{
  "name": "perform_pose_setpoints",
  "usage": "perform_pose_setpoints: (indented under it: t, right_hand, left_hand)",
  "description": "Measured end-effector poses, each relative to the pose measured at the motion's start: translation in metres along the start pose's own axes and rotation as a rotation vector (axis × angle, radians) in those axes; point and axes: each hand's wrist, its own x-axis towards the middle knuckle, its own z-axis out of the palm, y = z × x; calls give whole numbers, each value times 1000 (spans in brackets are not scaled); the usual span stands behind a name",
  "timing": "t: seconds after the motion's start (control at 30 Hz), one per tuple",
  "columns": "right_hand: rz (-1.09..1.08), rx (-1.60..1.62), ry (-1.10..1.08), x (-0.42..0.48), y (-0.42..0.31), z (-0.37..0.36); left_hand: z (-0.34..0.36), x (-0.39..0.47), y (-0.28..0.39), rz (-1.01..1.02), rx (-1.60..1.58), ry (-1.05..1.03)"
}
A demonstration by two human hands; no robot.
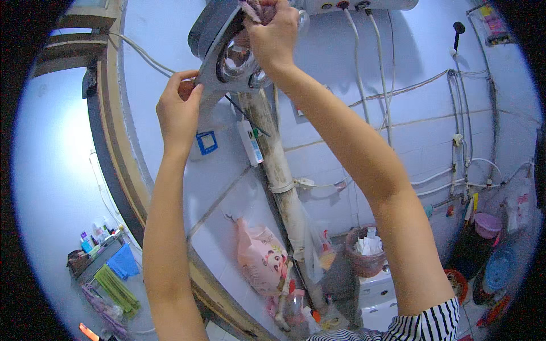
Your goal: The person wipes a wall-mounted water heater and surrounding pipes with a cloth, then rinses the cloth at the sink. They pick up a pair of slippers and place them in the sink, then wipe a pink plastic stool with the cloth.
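Overhead, a grey wall-mounted heat lamp (209, 64) with round reflective bulbs (236, 57) fills the top middle of the head view. My left hand (177, 111) pinches the lower left rim of its housing between thumb and fingers. Bunched in my right hand (275, 40) is a purplish cloth (254, 10), held at the front of the lamp close to the bulbs. My right hand and forearm hide part of the lamp face, and the picture's upper edge cuts off its top.
A white water heater (399, 3) with hoses hangs at upper right. Behind the arms run a stained vertical pipe (279, 170) and a power strip (251, 143). Below hangs a pink bag (260, 255); a bucket (362, 260) stands nearby. A door frame (108, 106) curves along the left.
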Motion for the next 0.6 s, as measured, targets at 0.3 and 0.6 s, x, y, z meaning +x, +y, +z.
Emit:
perform_pose_setpoints:
  t: [0.3, 0.6]
  right_hand:
    - [-348, -163, -144, -53, -12, 8]
    - [-412, -151, -265, -111, -13, 8]
  left_hand:
    - [-1, 8, -17, 58, -79, -70]
    - [-10, 8, -17, 11, -191, -187]
